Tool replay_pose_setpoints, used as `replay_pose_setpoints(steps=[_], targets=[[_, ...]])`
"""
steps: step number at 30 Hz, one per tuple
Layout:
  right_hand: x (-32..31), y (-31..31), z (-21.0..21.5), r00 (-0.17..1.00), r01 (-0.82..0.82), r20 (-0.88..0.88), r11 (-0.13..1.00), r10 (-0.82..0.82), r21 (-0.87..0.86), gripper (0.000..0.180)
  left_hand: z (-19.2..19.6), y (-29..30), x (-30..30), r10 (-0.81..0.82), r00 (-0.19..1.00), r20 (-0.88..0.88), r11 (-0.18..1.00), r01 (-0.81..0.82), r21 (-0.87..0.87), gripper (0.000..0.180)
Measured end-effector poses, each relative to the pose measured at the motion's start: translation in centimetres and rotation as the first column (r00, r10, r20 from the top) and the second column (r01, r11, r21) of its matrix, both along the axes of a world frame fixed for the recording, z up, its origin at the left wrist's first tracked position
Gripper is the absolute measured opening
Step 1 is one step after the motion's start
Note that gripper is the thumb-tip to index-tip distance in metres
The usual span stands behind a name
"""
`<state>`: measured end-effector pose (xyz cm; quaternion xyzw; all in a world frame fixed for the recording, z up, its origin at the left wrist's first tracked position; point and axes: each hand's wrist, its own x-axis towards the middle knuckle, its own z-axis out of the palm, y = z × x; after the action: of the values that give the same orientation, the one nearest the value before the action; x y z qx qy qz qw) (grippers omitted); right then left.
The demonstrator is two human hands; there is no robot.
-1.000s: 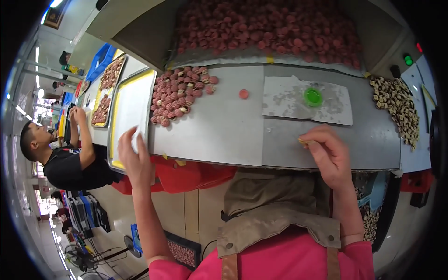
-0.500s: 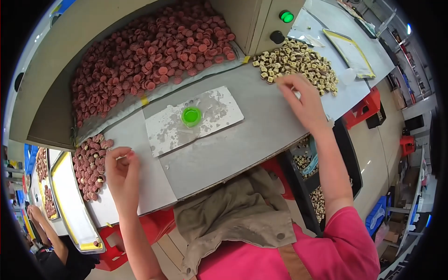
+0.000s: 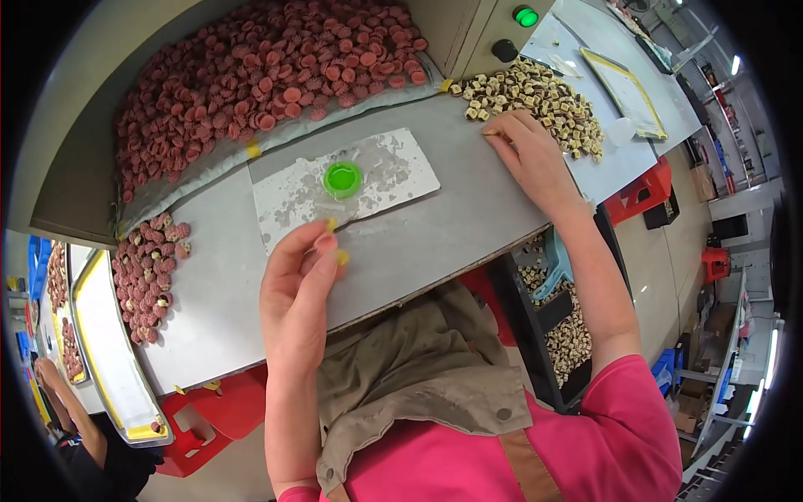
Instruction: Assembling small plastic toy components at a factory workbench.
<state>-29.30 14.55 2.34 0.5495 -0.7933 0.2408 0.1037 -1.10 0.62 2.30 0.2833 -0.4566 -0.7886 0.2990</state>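
Observation:
My left hand [image 3: 297, 293] hovers over the near edge of the table, just in front of the white board [image 3: 393, 167]. Its thumb and fingers are curled together, with yellow and reddish spots at the tips; what they hold, I cannot make out. A small round bright-green dish [image 3: 342, 180] sits on the wet-spotted board. My right hand [image 3: 533, 159] is beside the pile of small cream-and-brown cubes [image 3: 544, 100], its thumb and forefinger pinched together; anything between them is too small to name. Behind the board lies a big heap of dark-red cup-shaped pieces [image 3: 276, 79].
Left on the table is a pile of pinkish bumpy pieces [image 3: 146, 276], beside a yellow-edged tray [image 3: 113, 326]. Another yellow-edged tray [image 3: 623, 92] lies far right. Below are a dark bin [image 3: 535, 351] of cubes and red stools [image 3: 201, 418]. Another person's arm [image 3: 71, 406] shows far left.
My left hand has moved right, from beside the pinkish pile to in front of the board. My right hand has shifted slightly up and left, its fingertips coming off the cubes' edge. The view has tilted slightly.

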Motion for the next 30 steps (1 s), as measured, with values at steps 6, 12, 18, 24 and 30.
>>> replay_pose_setpoints(steps=[6,12,18,24,30], targets=[[1.4,1.4,0.8,0.991,0.043,0.126,0.998,-0.049,0.046,0.012,-0.1,0.0,0.7,-0.091,0.996,-0.007,0.996,0.091,-0.02,0.027],[3.7,1.1,3.3,0.914,0.06,0.402,0.998,-0.051,-0.011,0.018,-0.5,0.8,0.5,-0.074,0.995,-0.062,0.995,0.07,-0.065,0.028],[2.9,0.5,3.6,0.955,-0.084,0.297,0.973,0.017,0.214,0.017,-0.9,0.8,0.4,-0.067,0.993,-0.101,0.992,0.055,-0.109,0.028],[3.2,-1.1,1.1,0.983,-0.17,0.091,0.98,0.16,0.106,0.014,-0.5,0.3,0.6,-0.054,0.993,-0.107,0.998,0.056,0.014,0.029],[2.6,-1.7,0.0,0.975,-0.209,0.082,0.978,0.209,-0.004,0.016,-0.8,-0.2,1.0,-0.097,0.977,-0.189,0.987,0.118,0.106,0.03]])
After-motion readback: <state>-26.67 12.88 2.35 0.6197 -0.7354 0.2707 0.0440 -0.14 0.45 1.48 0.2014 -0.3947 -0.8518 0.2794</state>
